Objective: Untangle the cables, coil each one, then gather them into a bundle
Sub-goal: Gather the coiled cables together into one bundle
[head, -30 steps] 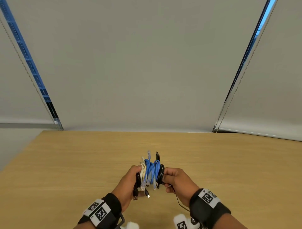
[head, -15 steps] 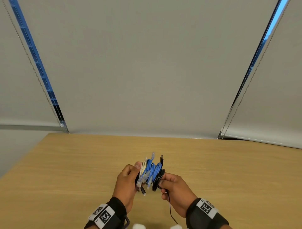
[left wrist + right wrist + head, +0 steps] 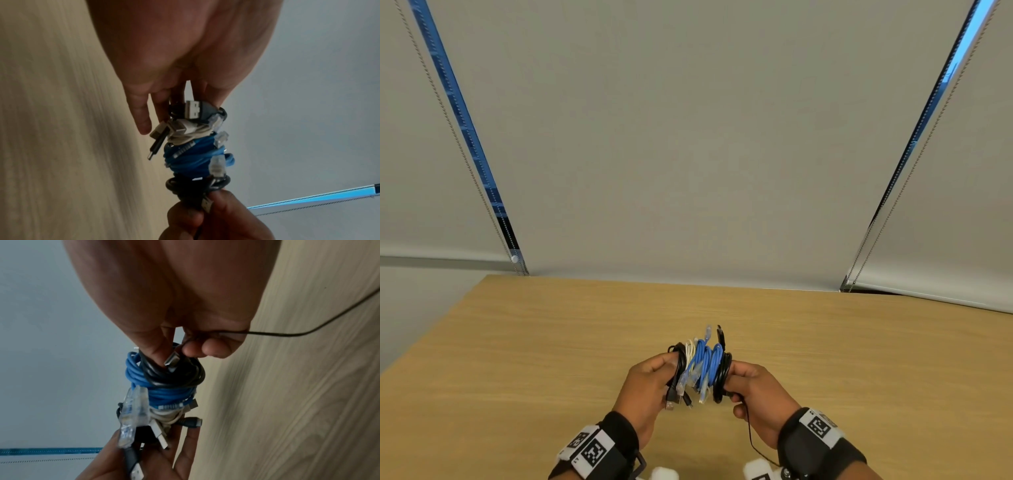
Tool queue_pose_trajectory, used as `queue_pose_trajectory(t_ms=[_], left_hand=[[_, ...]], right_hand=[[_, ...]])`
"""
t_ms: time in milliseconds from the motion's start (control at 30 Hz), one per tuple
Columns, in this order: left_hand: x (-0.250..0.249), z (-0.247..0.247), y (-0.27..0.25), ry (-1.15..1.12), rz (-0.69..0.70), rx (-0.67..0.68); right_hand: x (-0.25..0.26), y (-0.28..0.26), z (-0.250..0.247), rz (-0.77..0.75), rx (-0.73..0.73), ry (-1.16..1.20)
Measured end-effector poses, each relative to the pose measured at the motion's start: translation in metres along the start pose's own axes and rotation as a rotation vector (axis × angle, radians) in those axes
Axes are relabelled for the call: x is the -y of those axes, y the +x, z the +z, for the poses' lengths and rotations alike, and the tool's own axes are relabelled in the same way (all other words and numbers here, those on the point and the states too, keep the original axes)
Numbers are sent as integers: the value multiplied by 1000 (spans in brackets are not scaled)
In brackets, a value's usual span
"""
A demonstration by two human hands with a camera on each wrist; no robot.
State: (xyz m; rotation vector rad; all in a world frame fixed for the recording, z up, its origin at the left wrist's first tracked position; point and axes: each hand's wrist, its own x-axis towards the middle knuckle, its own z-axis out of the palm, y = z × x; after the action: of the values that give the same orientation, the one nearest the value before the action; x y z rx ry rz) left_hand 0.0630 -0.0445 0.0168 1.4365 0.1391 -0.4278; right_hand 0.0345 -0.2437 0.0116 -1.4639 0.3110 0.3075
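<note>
Pale roller blinds [image 3: 688, 137] hang behind a wooden table [image 3: 517, 359]. Above it, between the two hands, sits the bundle of coiled cables [image 3: 702, 365], blue, white and black. The left hand [image 3: 645, 387] grips one end with curled fingers, and the right hand [image 3: 755, 390] pinches the black coil [image 3: 722, 377] at the other end, a thin black wire [image 3: 751, 438] trailing below it.

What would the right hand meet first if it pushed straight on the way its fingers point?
The black cable coil that the right hand already grips, then the blue coils beside it; depth beyond is unclear.

Black wristbands [image 3: 820, 445] bearing white square-code tags [image 3: 592, 452].
</note>
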Motion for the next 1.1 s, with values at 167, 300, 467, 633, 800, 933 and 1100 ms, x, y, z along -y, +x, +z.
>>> queue_pose_trajectory(t_ms=[167, 300, 467, 633, 800, 933, 1100], left_hand=[[-2, -4, 0, -39, -67, 65], [1, -3, -3, -10, -111, 124], [3, -6, -3, -60, -116, 156], [0, -7, -3, -15, -139, 202], [-2, -9, -5, 57, -178, 211], [-1, -6, -8, 99, -144, 158], [-1, 1, -8, 161, -23, -19]], right_hand=[[4, -2, -4, -46, 33, -54], [4, -4, -6, -70, 52, -153], [12, -10, -2, -151, 99, -284], [17, -11, -3, -180, 86, -266], [21, -15, -4, -154, 120, -285], [20, -16, -3, -116, 109, -332], [16, -17, -4, -55, 142, -391]])
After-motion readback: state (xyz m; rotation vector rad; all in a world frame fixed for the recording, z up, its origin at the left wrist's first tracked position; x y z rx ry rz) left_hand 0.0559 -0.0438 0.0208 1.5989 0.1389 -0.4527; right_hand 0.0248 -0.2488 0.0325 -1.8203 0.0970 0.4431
